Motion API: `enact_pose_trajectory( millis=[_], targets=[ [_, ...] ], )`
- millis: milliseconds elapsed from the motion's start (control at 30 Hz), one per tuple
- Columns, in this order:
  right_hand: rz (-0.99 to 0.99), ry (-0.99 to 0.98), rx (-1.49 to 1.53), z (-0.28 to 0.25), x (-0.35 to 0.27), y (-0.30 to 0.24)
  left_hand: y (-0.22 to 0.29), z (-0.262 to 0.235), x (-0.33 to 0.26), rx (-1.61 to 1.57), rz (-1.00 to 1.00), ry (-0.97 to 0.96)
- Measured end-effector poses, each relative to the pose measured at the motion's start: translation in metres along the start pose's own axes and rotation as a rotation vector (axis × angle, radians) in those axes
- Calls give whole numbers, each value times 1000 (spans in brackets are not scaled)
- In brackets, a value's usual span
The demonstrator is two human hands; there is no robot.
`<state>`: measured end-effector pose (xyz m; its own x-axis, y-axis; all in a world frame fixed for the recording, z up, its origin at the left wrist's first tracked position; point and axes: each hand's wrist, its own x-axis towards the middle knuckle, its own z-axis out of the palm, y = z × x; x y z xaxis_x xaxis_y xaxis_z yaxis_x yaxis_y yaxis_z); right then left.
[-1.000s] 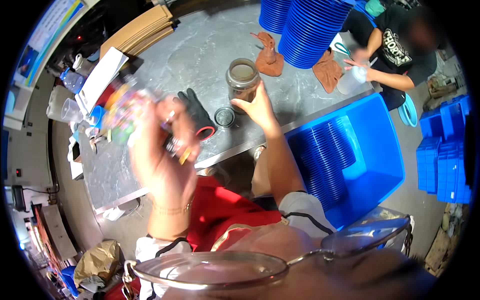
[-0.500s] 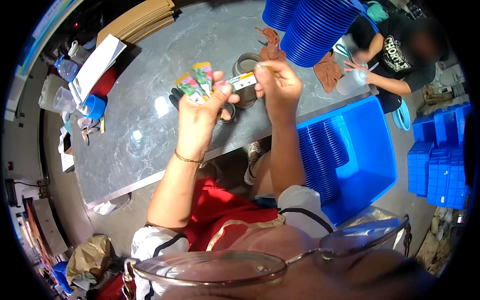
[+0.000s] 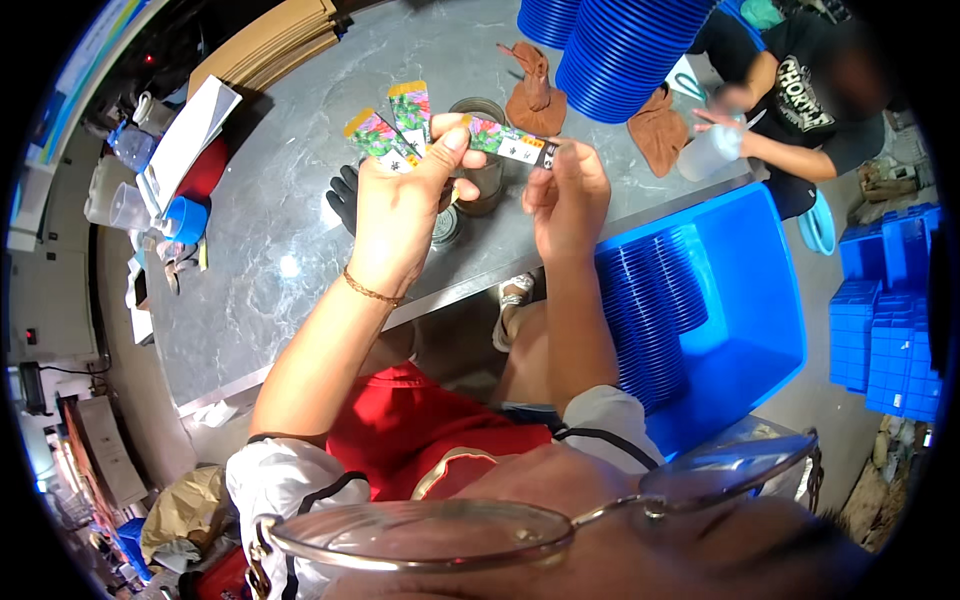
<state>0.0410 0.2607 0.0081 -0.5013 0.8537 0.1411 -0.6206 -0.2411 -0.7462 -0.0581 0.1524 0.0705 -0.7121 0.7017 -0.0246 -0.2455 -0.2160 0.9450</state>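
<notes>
At the frame's upper centre, the left hand [image 3: 405, 195] pinches flowered cards [image 3: 411, 108], apparently fanned so each shows; the right hand [image 3: 568, 200] pinches another card [image 3: 512, 144] by its end, seemingly steadying it.

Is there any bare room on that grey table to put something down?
Yes: the grey table has a wide bare patch between the blue container and black glove, and another between the cardboard stack and blue stacks. It looks crowded around the jar, partly hidden by the left hand, right hand and floral cards.
</notes>
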Motion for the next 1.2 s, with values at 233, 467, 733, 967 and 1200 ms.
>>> enact_pose_trajectory(
  millis=[233, 467, 733, 967, 1200],
  targets=[
    [-23, -112, 46, -19, 13, 11, -16, 9, -1, 5, 77, 148],
    [35, -168, -66, -9, 6, 6, -13, -23, -5, 75, -48, 79],
    [-984, -355, -1131, 1, -2, 5, -3, -43, -5, 157, 22, 160],
    [-536, -331, -867, 7, -24, 12, -5, -36, -13, 120, -31, 18],
    [4, -270, -376, 9, -27, 9, -6, -39, -14, 158, -75, -66]
  ],
)
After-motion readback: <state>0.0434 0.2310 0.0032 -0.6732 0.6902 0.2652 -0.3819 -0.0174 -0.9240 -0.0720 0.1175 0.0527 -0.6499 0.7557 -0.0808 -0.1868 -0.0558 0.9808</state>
